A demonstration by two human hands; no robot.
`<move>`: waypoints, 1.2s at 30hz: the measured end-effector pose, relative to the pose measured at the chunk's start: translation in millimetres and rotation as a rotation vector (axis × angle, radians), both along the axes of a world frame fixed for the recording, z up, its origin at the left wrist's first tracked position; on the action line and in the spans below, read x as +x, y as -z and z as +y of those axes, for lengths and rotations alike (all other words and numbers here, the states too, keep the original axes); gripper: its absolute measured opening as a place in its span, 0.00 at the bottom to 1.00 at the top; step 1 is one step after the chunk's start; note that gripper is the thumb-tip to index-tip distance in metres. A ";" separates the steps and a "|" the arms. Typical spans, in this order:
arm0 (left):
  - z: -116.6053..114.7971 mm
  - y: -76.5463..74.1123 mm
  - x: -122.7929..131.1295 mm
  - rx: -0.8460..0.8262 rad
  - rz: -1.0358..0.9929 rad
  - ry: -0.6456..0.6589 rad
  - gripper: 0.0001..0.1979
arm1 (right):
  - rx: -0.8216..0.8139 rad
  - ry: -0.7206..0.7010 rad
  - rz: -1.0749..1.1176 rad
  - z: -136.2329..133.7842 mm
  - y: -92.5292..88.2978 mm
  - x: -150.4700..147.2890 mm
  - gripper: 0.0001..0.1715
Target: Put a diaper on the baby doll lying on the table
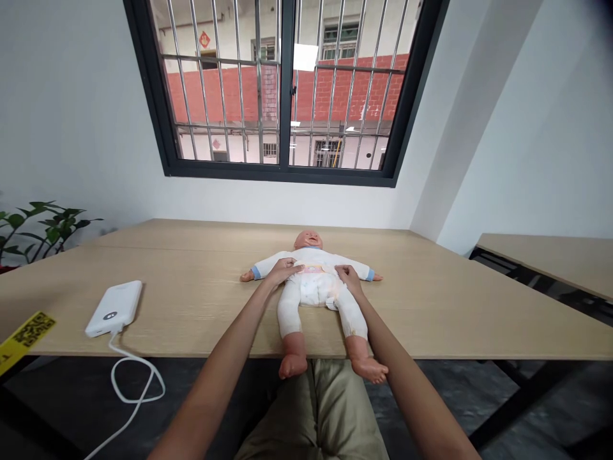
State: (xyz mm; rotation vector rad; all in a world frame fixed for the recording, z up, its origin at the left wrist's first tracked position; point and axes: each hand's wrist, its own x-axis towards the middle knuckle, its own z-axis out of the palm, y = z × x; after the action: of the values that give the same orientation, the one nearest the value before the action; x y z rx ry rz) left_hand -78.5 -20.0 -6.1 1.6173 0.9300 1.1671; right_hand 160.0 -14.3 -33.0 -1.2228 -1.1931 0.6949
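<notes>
A baby doll (pixel 309 322) lies on its back on the wooden table, head toward the window and feet over the front edge. It wears a white top with blue cuffs and a white diaper (pixel 316 289) with a coloured waistband. My left hand (pixel 285 271) rests at the waist on the left side, its fingers closed at the diaper's edge. At the other side of the waist, my right hand (pixel 348 277) has its fingers pressed together. Whatever lies between the fingertips of either hand is too small to make out.
A white power bank (pixel 115 308) with a white cable (pixel 138 364) sits on the table at the left. A yellow tag (pixel 25 340) and a plant (pixel 50 230) are farther left. A barred window (pixel 282 169) stands behind the table (pixel 191 255).
</notes>
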 end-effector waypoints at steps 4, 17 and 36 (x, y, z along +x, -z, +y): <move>0.5 -1.3 -1.8 0.070 0.126 -0.042 0.27 | -0.006 -0.004 -0.001 0.3 0.4 1.0 0.20; -6.2 -2.2 0.1 0.129 0.177 -0.030 0.26 | -0.071 0.014 -0.020 13.5 5.1 -2.4 0.10; 0.8 0.2 -3.9 0.055 0.204 -0.014 0.29 | -0.056 0.016 0.005 7.2 -0.3 -4.9 0.06</move>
State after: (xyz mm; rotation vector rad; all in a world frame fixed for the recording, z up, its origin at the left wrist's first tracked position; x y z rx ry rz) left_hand -82.4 -19.2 -6.4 1.8018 1.0474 1.0595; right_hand 155.1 -7.1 -32.7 -1.2748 -1.1659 0.7229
